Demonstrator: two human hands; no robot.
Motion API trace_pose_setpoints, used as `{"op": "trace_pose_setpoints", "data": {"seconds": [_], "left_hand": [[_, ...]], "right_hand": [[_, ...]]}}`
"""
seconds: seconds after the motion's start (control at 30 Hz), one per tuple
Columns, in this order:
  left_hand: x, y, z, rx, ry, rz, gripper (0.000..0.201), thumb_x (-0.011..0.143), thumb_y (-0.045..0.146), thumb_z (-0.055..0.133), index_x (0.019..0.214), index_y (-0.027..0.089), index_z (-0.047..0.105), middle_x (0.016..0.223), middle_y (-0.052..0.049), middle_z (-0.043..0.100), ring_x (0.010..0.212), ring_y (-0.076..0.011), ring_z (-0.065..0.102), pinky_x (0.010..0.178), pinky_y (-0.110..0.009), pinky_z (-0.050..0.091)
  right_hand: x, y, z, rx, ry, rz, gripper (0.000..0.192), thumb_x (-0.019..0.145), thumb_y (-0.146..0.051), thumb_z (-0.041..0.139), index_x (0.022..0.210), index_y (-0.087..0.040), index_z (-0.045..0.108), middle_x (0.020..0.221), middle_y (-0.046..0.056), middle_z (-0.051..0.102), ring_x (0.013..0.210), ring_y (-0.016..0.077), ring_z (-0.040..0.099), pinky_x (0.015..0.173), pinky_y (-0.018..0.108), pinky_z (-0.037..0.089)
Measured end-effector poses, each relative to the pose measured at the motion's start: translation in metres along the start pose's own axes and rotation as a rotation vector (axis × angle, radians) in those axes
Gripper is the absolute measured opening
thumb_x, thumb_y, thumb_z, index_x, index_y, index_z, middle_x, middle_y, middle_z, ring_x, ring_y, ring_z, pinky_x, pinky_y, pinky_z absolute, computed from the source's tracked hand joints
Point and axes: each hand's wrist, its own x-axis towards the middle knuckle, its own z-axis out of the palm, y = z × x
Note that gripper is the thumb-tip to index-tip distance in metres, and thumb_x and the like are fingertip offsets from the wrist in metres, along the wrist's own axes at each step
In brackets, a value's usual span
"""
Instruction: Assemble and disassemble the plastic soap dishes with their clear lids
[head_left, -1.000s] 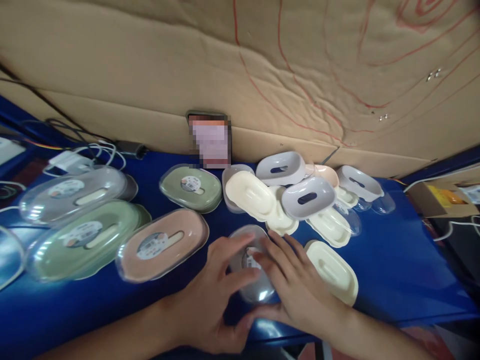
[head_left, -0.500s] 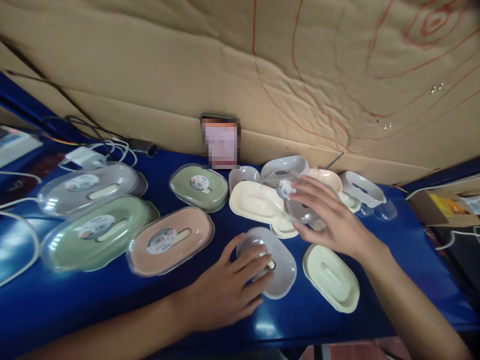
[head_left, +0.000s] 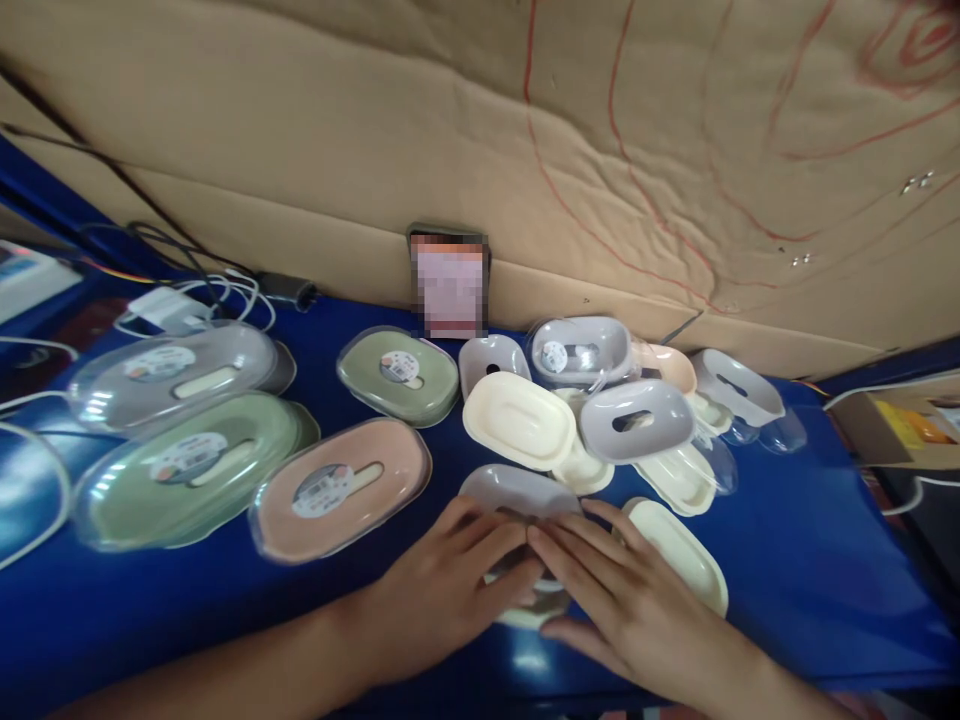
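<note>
My left hand [head_left: 439,590] and my right hand [head_left: 626,600] rest side by side on a grey oval soap dish [head_left: 517,492] at the near edge of the blue table [head_left: 187,610], fingers spread over it. A cream insert edge [head_left: 529,617] shows beneath my fingers. Just right of my right hand lies a cream oval tray [head_left: 679,548]. Behind the dish sits a heap of loose parts: a cream tray [head_left: 519,420], a grey dish [head_left: 636,420], and a clear lid with a sticker [head_left: 577,352] resting on another grey dish.
Assembled dishes under clear lids line the left: pink [head_left: 341,488], green [head_left: 187,465], grey [head_left: 172,372], and a smaller green one [head_left: 397,372]. Cables and a charger [head_left: 161,305] lie at back left. A cardboard wall [head_left: 480,130] backs the table. A box [head_left: 896,420] stands right.
My right hand carried the clear lid from the near dish to the heap at the back, left it there, and came back down beside my left hand on the grey dish.
</note>
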Motion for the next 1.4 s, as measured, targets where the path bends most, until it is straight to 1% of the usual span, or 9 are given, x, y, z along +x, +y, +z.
{"op": "trace_pose_setpoints", "data": {"seconds": [0.13,0.23,0.33,0.43,0.63,0.83,1.03,1.17,1.4], "left_hand": [[-0.004,0.008,-0.004,0.035,0.1,-0.003,0.014,0.104,0.02,0.066,0.114,0.028,0.072,0.123,-0.003,0.071,0.123,-0.0206,0.061,0.116,-0.042,0.039],[-0.009,0.015,-0.008,0.08,0.147,0.168,0.014,0.103,0.028,0.068,0.11,0.036,0.077,0.126,0.002,0.07,0.122,-0.0187,0.057,0.117,-0.04,0.041],[-0.009,0.016,-0.009,0.172,-0.025,0.319,0.018,0.102,0.034,0.069,0.117,0.035,0.079,0.127,0.002,0.071,0.112,-0.0185,0.059,0.103,-0.034,0.051],[-0.007,0.012,-0.006,0.179,-0.181,0.275,0.021,0.102,0.039,0.069,0.115,0.026,0.08,0.123,-0.004,0.073,0.106,-0.0216,0.065,0.099,-0.038,0.053],[-0.007,0.007,-0.008,0.138,-0.154,0.254,0.016,0.098,0.036,0.076,0.111,0.027,0.078,0.128,-0.005,0.074,0.119,-0.0255,0.067,0.104,-0.041,0.055],[-0.006,0.003,-0.021,0.03,0.04,0.115,0.012,0.1,0.027,0.074,0.112,0.026,0.077,0.126,0.0,0.076,0.137,-0.0233,0.062,0.118,-0.038,0.052],[0.002,0.003,-0.02,0.066,0.155,0.07,0.02,0.104,0.017,0.063,0.12,0.019,0.075,0.129,-0.006,0.076,0.144,-0.0248,0.058,0.131,-0.048,0.039],[0.006,0.008,-0.017,0.227,0.111,-0.051,0.04,0.1,0.015,0.071,0.139,0.02,0.067,0.146,-0.013,0.068,0.147,-0.0308,0.056,0.129,-0.055,0.038],[0.042,0.009,0.003,0.407,-0.173,-0.087,0.048,0.106,0.043,0.066,0.149,0.024,0.062,0.159,-0.015,0.06,0.149,-0.0348,0.055,0.13,-0.067,0.031]], "right_hand": [[0.003,0.006,-0.001,-0.022,0.043,-0.012,0.045,0.107,-0.018,0.059,0.15,-0.006,0.059,0.133,0.013,0.077,0.125,0.0228,0.071,0.117,0.046,0.053],[0.003,0.016,-0.028,-0.018,0.073,-0.085,0.033,0.108,-0.015,0.057,0.138,-0.012,0.07,0.13,0.008,0.08,0.121,0.0189,0.072,0.118,0.04,0.051],[-0.002,0.028,-0.063,-0.06,0.043,-0.182,0.034,0.109,-0.013,0.05,0.133,-0.018,0.075,0.134,0.003,0.078,0.125,0.0169,0.071,0.12,0.034,0.05],[-0.004,0.048,-0.084,-0.137,0.0,-0.229,0.044,0.11,-0.012,0.041,0.14,-0.021,0.072,0.142,0.001,0.074,0.135,0.0181,0.067,0.125,0.036,0.047],[0.023,0.097,-0.066,-0.328,0.113,-0.024,0.045,0.108,-0.008,0.049,0.148,-0.023,0.065,0.143,0.004,0.074,0.135,0.0203,0.069,0.132,0.045,0.038],[0.023,0.043,-0.055,-0.113,0.101,-0.141,0.032,0.113,-0.035,0.053,0.135,-0.027,0.074,0.145,-0.003,0.072,0.145,0.0159,0.06,0.14,0.039,0.022],[0.003,-0.001,-0.03,-0.096,0.207,-0.107,0.025,0.106,-0.023,0.067,0.129,-0.025,0.076,0.132,-0.003,0.079,0.13,0.0162,0.071,0.14,0.047,0.023],[-0.023,0.031,-0.019,-0.117,0.392,0.074,0.031,0.097,-0.019,0.078,0.128,-0.022,0.074,0.124,0.004,0.082,0.124,0.0217,0.074,0.134,0.053,0.037],[-0.044,0.135,-0.01,-0.056,0.589,0.34,0.018,0.104,-0.031,0.068,0.118,-0.022,0.074,0.13,0.011,0.079,0.133,0.0302,0.07,0.125,0.059,0.043]]}}
